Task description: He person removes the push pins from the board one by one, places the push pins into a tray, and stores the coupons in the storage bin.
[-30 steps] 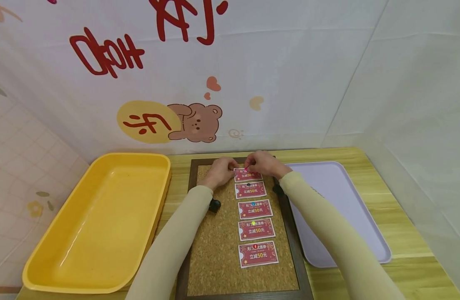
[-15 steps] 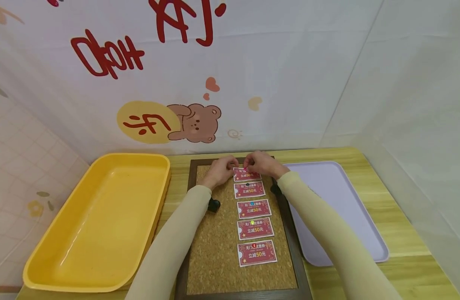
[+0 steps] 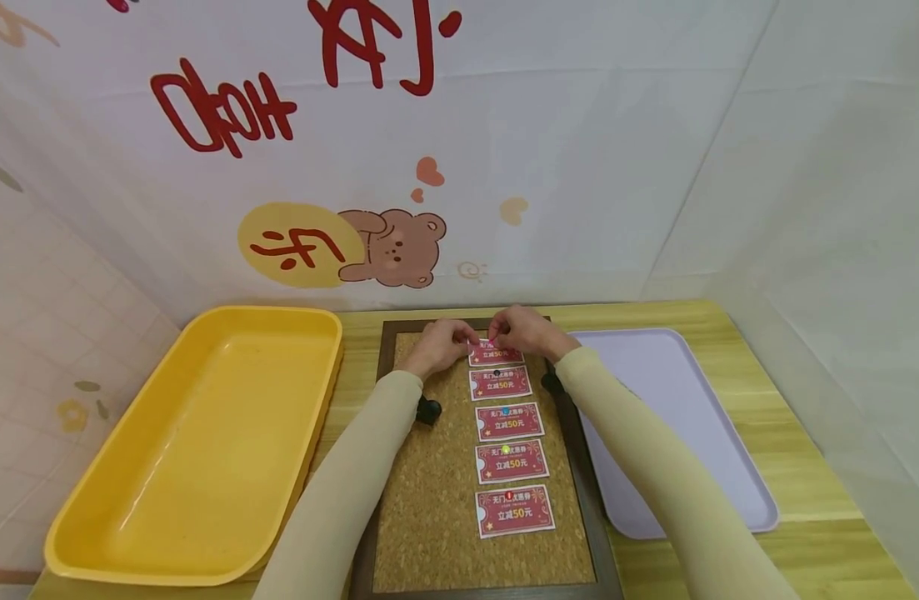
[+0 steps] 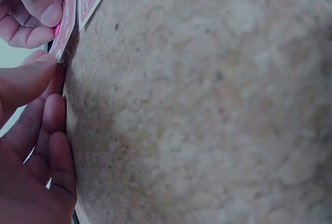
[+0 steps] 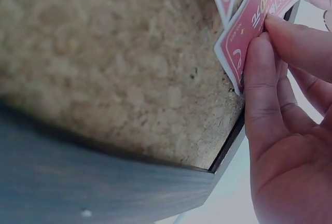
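Observation:
A brown-framed cork board (image 3: 429,517) bears a column of red paper coupons. My left hand (image 3: 439,346) is at the left end of the top coupon (image 3: 496,357), pinching its corner between thumb and forefinger. At that coupon's upper edge, my right hand (image 3: 524,330) pinches a small pink push pin (image 4: 57,29) between thumb and forefinger, against the paper. The pin's tip is hidden. Just below, a second coupon (image 3: 500,387) is fixed with a dark pin (image 3: 496,372). Lower coupons carry a blue pin (image 3: 506,410), a yellow pin (image 3: 506,449) and a red pin (image 3: 509,495).
To the left stands a deep yellow tray (image 3: 197,450). A flat lilac tray (image 3: 691,417) lies to the right, partly beneath the right forearm. The wooden table (image 3: 811,467) meets a white printed wall sheet (image 3: 579,150) at the back.
The pink pin, visible before beneath the right fingers, is now mostly covered by them in the head view. Both hands stay at the top coupon; the view shifts slightly.

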Available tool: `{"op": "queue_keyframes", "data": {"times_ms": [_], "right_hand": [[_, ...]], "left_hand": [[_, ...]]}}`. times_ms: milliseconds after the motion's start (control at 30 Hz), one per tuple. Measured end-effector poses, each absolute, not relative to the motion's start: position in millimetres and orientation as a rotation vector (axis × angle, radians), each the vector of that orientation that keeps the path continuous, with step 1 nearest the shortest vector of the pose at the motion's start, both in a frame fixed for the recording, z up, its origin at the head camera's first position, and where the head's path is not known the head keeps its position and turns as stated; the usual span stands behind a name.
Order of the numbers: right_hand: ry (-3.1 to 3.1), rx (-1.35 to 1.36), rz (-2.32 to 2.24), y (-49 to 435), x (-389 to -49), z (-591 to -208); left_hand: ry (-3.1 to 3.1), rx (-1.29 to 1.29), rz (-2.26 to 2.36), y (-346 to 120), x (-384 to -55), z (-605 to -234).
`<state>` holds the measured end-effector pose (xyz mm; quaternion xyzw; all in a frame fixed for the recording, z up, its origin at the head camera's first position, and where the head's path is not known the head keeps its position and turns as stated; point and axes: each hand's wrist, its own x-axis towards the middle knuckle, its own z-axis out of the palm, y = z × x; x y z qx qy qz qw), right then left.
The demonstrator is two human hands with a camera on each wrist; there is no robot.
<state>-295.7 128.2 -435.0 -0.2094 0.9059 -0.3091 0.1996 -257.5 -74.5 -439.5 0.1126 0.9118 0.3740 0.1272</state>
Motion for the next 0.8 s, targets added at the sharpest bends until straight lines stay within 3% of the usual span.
{"op": "queue_keyframes", "data": {"times_ms": [800], "right_hand": [[2.551,-0.601,-0.880,130.3,-296.6,-439.7]], "left_hand": [[2.625,0.302,1.114,-73.9,-259.8,-441.7]]}}
